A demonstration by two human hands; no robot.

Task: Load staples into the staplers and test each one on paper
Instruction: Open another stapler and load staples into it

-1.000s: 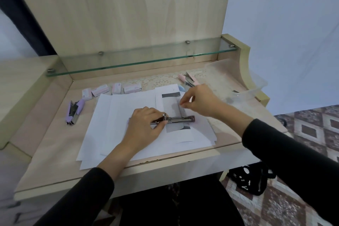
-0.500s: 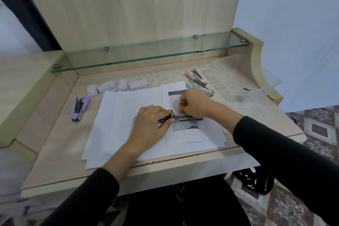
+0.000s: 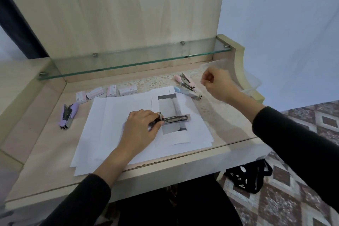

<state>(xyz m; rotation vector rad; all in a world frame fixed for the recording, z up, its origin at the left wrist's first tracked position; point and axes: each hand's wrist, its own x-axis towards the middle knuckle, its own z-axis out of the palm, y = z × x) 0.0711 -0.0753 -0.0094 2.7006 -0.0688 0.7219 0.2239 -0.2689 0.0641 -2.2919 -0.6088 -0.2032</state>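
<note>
Left of the paper sheets (image 3: 113,124), purple stapler (image 3: 68,115), set aside; on the sheets, left hand (image 3: 139,130) gripping opened metal stapler (image 3: 176,118), steadying for loading; right of the sheets, right hand (image 3: 218,84) raised, fingers curled, contents impossible to tell.

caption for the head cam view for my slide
Left hand holds a stapler on white paper; right hand, fingers curled, hovers at the far right.

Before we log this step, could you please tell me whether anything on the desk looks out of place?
Nothing looks spilled or damaged. The paper sheets lie fanned askew under the metal stapler; the purple stapler lies hinged open.
</note>
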